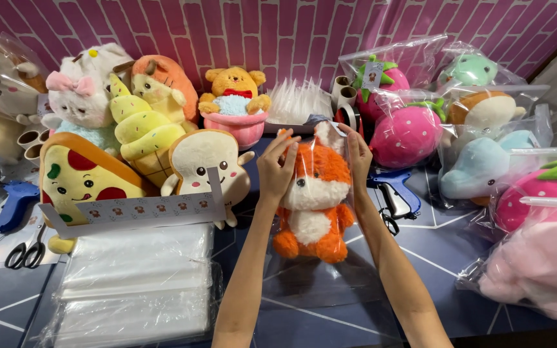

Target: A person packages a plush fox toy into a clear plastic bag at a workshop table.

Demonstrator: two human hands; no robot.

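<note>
Fox plush point(314, 193), orange and white, stands upright inside clear bag point(320, 258) on dark table point(330, 316), centre. Left hand point(277, 169) and right hand point(358, 154) pinch bag top, fingers closed on plastic. Stack of bags point(136, 283) lies left.

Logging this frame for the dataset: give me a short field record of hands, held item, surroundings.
left hand: grips the top edge of the clear bag, left side
right hand: grips the same top edge, right side
held item: orange fox plush, upright inside the bag
surface: dark blue table
near left: stack of clear bags, sticker strip, scissors
near right: blue tagging gun, bagged plush toys
behind: unbagged plush toys by pink brick wall
</note>
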